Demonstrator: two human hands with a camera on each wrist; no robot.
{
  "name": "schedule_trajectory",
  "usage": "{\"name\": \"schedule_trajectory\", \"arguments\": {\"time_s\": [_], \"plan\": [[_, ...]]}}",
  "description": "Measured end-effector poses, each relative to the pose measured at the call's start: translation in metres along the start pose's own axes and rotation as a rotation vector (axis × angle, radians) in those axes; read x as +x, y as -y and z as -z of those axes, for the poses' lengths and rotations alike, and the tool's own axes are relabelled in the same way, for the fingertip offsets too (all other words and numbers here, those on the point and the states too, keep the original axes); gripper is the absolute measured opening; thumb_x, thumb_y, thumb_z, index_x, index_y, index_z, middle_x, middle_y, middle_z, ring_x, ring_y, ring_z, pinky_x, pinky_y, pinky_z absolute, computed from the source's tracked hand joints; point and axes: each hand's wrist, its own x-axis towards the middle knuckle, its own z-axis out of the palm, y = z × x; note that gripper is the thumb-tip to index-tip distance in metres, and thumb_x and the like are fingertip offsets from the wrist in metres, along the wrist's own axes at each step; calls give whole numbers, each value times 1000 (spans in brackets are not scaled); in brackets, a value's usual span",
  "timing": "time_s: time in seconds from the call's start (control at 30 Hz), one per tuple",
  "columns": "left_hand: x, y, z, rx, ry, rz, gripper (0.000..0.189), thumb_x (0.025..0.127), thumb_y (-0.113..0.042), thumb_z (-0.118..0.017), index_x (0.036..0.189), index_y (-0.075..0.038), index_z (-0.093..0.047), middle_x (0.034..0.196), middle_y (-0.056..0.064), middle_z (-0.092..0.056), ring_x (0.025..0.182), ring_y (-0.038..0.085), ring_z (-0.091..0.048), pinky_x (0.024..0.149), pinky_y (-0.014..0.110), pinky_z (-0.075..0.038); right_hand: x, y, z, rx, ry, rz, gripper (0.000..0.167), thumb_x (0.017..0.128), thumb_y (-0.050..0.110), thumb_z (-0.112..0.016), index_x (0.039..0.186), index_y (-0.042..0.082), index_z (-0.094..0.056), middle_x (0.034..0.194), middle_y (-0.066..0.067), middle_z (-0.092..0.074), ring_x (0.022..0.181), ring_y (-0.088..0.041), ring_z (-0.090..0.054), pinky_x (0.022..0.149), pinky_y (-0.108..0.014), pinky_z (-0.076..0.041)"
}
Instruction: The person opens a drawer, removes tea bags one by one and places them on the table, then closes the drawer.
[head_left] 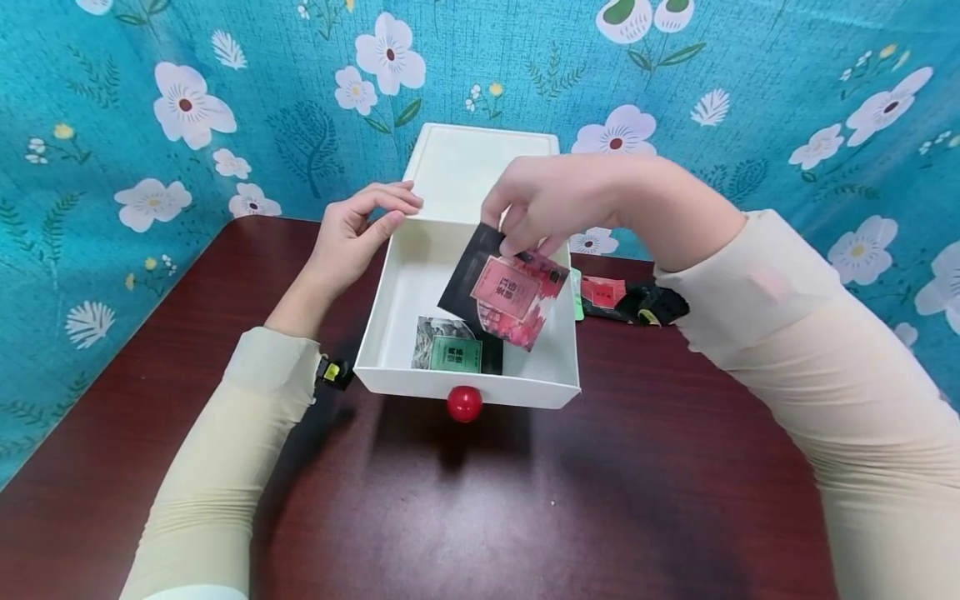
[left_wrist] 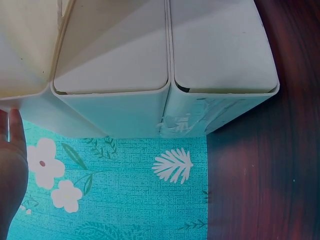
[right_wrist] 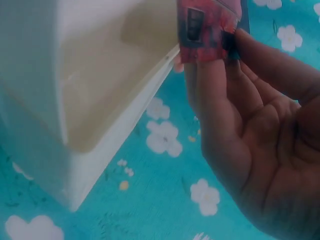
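Observation:
My right hand [head_left: 558,200] pinches a red-and-black packet [head_left: 504,287] between thumb and fingers, holding it tilted above a pulled-out white drawer [head_left: 408,271]. The right wrist view shows the thumb and fingertips on the packet's edge. Inside the drawer, near its front, lies a black packet with a green label [head_left: 457,354], partly covered by the red one. The drawer's front bears a round red knob [head_left: 465,404]. My left hand [head_left: 360,225] rests its fingers and thumb against the left edge of the white drawer cabinet [head_left: 480,167], holding nothing.
On the dark red table [head_left: 637,483], right of the drawer, lies another red-and-black packet [head_left: 603,292], with a green edge beside it. Below the open drawer, the cabinet has closed drawers [left_wrist: 220,45]. A blue flowered cloth [head_left: 285,100] hangs behind.

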Motion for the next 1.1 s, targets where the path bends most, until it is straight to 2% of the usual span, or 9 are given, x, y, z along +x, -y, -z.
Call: {"name": "schedule_trajectory", "arguments": {"time_s": [0.1, 0.2, 0.5, 0.6, 0.73, 0.83, 0.97, 1.1], "plan": [[-1, 1, 0, -2, 1, -1, 18, 98, -7, -60, 104, 6, -71, 109, -12, -71, 132, 18, -55, 112, 30, -44, -3, -12, 3, 61, -36, -2, 19, 99, 10, -59, 117, 5, -59, 115, -10, -70, 107, -24, -62, 100, -43, -55], [-2, 2, 1, -2, 2, -3, 18, 98, -7, -60, 104, 6, -71, 109, -12, -71, 132, 18, -55, 112, 30, -44, -6, -26, 6, 95, -82, 8, 17, 98, 12, -61, 112, 4, -60, 112, -8, -72, 103, -23, -65, 98, -44, -56], [-2, 3, 1, -14, -4, -5, 18, 98, -7, -61, 103, 6, -72, 109, -13, -71, 132, 18, -55, 114, 30, -42, -14, -78, 18, 228, -181, -40, 21, 100, 20, -59, 116, 6, -61, 113, -3, -73, 101, -18, -67, 97, -40, -56], [-3, 2, 1, -17, -3, -2, 17, 98, -6, -61, 103, 6, -71, 109, -13, -71, 132, 18, -54, 114, 30, -42, -16, -100, 22, 266, -222, -57, 19, 101, 21, -58, 114, 7, -59, 113, 1, -69, 101, -13, -65, 91, -32, -58], [-3, 1, 1, -8, -2, -1, 18, 98, -6, -60, 103, 7, -71, 109, -14, -71, 133, 18, -54, 114, 30, -42, -19, -128, 24, 339, -276, -87, 16, 101, 22, -57, 110, 9, -56, 99, 5, -64, 92, -11, -62, 80, -26, -58], [-3, 1, 1, -2, -3, -3, 18, 99, -4, -58, 104, 8, -70, 109, -15, -70, 133, 19, -54, 113, 30, -43, -21, -148, 25, 407, -300, -117, 13, 102, 24, -56, 108, 13, -56, 90, 6, -59, 86, -13, -58, 77, -27, -58], [-2, 1, 0, 0, -3, -4, 17, 98, -1, -58, 105, 8, -70, 110, -17, -70, 133, 19, -54, 112, 30, -44, -24, -172, 25, 483, -313, -156, 9, 102, 26, -55, 107, 19, -56, 89, 7, -54, 85, -13, -54, 77, -28, -56], [-1, 0, -1, 0, -3, -6, 17, 98, -2, -58, 105, 8, -70, 109, -17, -70, 132, 19, -54, 111, 29, -45, -24, -196, 22, 524, -331, -191, 8, 103, 27, -53, 107, 21, -56, 86, 9, -57, 82, -11, -57, 76, -28, -55]]}}
